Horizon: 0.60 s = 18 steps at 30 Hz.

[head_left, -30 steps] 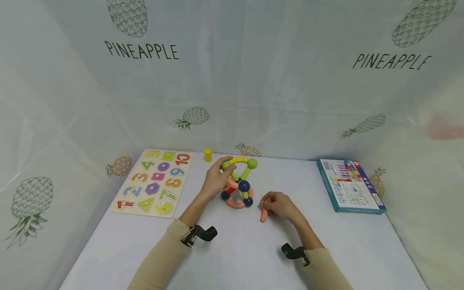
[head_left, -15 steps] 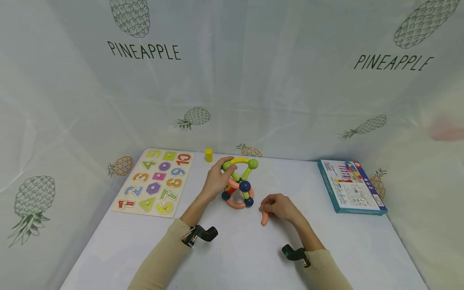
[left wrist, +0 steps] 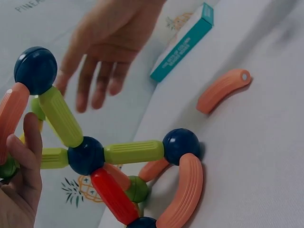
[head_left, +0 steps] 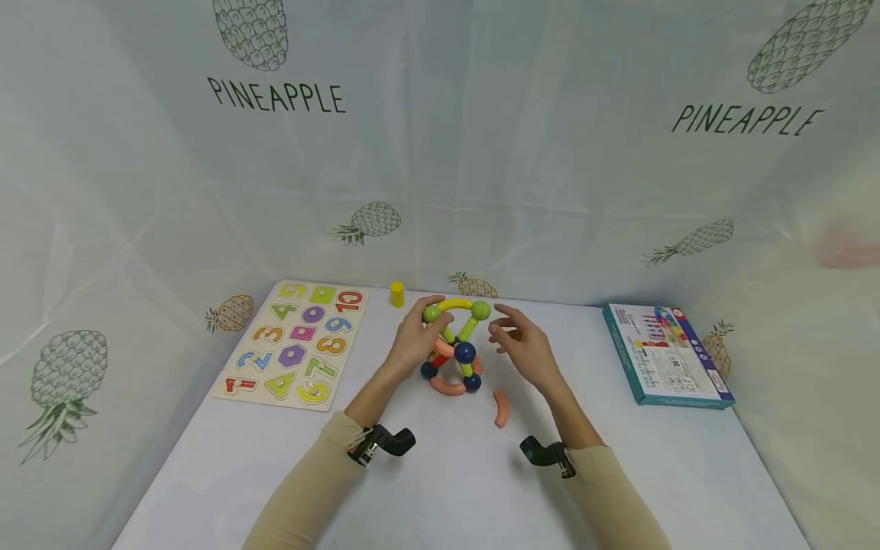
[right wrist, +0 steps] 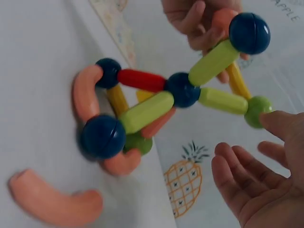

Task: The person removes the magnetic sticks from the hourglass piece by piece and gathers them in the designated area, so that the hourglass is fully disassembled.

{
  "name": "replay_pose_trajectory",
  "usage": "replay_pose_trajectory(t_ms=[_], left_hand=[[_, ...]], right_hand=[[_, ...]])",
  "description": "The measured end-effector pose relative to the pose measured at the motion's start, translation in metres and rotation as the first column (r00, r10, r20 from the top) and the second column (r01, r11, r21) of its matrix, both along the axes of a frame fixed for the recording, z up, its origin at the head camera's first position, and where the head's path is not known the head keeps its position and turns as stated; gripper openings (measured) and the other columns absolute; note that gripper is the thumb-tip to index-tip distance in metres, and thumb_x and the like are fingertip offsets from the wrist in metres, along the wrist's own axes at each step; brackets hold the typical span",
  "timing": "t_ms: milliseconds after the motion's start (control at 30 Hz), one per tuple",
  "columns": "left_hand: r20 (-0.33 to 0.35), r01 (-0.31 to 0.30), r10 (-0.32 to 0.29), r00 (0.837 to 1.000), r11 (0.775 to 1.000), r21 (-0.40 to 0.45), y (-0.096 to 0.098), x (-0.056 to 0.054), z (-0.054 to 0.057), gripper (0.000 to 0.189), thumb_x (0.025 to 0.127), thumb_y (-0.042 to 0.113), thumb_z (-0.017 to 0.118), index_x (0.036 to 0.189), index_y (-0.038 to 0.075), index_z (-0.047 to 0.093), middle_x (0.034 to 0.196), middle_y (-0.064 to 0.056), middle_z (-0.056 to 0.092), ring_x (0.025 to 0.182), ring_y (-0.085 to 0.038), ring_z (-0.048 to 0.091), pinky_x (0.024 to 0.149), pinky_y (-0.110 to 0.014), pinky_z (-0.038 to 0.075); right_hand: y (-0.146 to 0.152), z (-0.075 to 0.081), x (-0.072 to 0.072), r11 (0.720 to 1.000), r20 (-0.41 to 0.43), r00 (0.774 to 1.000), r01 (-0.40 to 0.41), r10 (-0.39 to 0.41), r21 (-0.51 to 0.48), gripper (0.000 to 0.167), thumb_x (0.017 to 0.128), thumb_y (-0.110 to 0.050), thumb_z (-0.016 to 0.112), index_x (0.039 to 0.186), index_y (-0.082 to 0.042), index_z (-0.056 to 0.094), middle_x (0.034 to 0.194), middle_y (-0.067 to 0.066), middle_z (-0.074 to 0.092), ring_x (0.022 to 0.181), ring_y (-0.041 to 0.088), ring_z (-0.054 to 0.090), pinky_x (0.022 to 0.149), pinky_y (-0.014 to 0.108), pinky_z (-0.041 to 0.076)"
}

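A ball-and-stick construction [left wrist: 86, 156] of blue and green balls with straight and curved sticks stands on the white table. My left hand [head_left: 412, 336] grips it at the upper left, by a green ball [head_left: 431, 314] and a curved orange stick [left wrist: 10, 118]. Beside the upper right green ball [head_left: 480, 310] is my right hand [head_left: 528, 351], its fingers loosely spread and holding nothing. Its thumb overlaps that ball in the right wrist view; contact cannot be told. A loose curved orange stick [head_left: 501, 409] lies on the table, right of the construction's base.
At the left lies a wooden number puzzle board [head_left: 294, 345]. A yellow cylinder [head_left: 396, 294] stands near the table's back edge. A flat teal-edged box [head_left: 667, 355] lies at the right. Behind the table hangs a pineapple-print cloth [head_left: 536, 191].
My right hand has let go of the curved orange stick, leaving it on the table, and has moved up and away to the construction's top right. My left hand keeps its hold.
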<state>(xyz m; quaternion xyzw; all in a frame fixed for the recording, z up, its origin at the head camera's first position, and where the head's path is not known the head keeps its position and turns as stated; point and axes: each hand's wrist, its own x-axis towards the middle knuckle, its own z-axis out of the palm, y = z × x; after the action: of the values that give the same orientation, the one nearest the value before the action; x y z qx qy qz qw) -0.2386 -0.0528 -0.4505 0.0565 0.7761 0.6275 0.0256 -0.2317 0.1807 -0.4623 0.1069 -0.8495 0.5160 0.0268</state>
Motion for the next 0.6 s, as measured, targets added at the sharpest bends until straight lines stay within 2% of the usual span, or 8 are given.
replay_pose_trajectory(t_ms=[100, 167, 300, 400, 600], left_hand=[[0.008, -0.004, 0.003, 1.000, 1.000, 0.012, 0.001, -0.001, 0.000, 0.050, 0.100, 0.037, 0.063, 0.145, 0.024, 0.047, 0.081, -0.009, 0.059, 0.045, -0.020, 0.048, 0.046, -0.028, 0.046], [0.007, -0.004, 0.004, 1.000, 1.000, 0.014, 0.002, -0.001, 0.000, 0.051, 0.100, 0.036, 0.064, 0.146, 0.023, 0.047, 0.082, -0.010, 0.060, 0.047, -0.023, 0.050, 0.046, -0.028, 0.047], [0.009, -0.001, 0.001, 1.000, 1.000, 0.014, 0.002, -0.001, 0.002, 0.051, 0.100, 0.036, 0.064, 0.146, 0.022, 0.047, 0.087, -0.009, 0.064, 0.049, -0.022, 0.052, 0.048, -0.028, 0.048], [0.013, 0.005, -0.005, 1.000, 1.000, 0.018, 0.002, 0.000, 0.002, 0.050, 0.100, 0.035, 0.063, 0.146, 0.023, 0.047, 0.098, -0.006, 0.068, 0.050, -0.017, 0.053, 0.048, -0.026, 0.048], [0.007, 0.016, -0.017, 1.000, 0.999, 0.030, 0.001, 0.001, 0.002, 0.047, 0.103, 0.033, 0.060, 0.146, 0.022, 0.046, 0.112, -0.007, 0.071, 0.053, -0.013, 0.054, 0.048, -0.023, 0.048]], right_hand=[[-0.012, 0.002, -0.005, 0.999, -0.046, 0.999, -0.010, 0.008, -0.046, 0.056, 0.099, -0.034, 0.065, 0.151, -0.027, 0.045, 0.123, 0.010, 0.067, 0.098, 0.028, 0.071, 0.075, 0.032, 0.059], [-0.018, 0.002, -0.008, 0.998, -0.071, 0.997, -0.013, 0.008, -0.068, 0.057, 0.098, -0.030, 0.068, 0.150, -0.030, 0.046, 0.123, 0.012, 0.066, 0.099, 0.031, 0.071, 0.076, 0.035, 0.060], [-0.027, 0.000, -0.011, 0.997, -0.123, 0.992, 0.000, -0.009, -0.077, 0.057, 0.095, -0.025, 0.072, 0.148, -0.025, 0.050, 0.118, 0.013, 0.067, 0.096, 0.029, 0.072, 0.077, 0.039, 0.060], [-0.030, 0.000, -0.012, 0.997, -0.143, 0.989, 0.026, -0.036, -0.069, 0.054, 0.095, -0.023, 0.073, 0.145, -0.021, 0.053, 0.112, 0.011, 0.068, 0.093, 0.024, 0.072, 0.076, 0.035, 0.060], [-0.032, 0.000, -0.013, 0.995, -0.147, 0.988, 0.041, -0.053, -0.086, 0.050, 0.094, -0.021, 0.074, 0.140, -0.024, 0.056, 0.108, 0.012, 0.069, 0.087, 0.027, 0.072, 0.070, 0.031, 0.059]])
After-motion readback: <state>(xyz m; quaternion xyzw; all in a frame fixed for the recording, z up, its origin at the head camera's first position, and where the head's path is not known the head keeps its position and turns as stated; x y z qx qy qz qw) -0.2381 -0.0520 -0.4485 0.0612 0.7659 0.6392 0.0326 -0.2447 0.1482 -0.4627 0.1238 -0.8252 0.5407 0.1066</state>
